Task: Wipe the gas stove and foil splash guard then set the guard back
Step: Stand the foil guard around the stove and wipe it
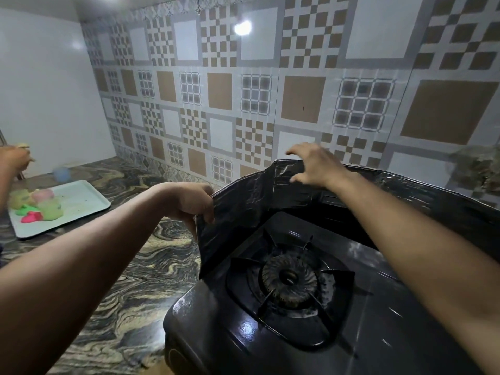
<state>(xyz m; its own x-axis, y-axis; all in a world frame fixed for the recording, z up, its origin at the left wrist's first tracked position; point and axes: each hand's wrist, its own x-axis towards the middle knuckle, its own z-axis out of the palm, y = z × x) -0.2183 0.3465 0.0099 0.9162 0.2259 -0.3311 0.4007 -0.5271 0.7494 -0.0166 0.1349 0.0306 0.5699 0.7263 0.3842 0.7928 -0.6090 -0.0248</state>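
Observation:
A black gas stove [216, 320] stands on the marbled counter, its burner [289, 280] in the middle of a black pan support. The dark foil splash guard [243, 207] stands folded around the stove's left side and back. My left hand [192, 203] grips the guard's left panel at its top edge, thumb on the inner face. My right hand [313, 165] rests over the guard's top edge at the fold, fingers spread and curved over the rim.
A pale tray [81, 204] with coloured sponges or cloths [38, 207] lies on the counter [148, 266] to the left. Another person's hand [13, 158] shows at the far left edge. A small blue cup [61, 173] stands behind the tray. Patterned tiles [270, 90] cover the wall behind.

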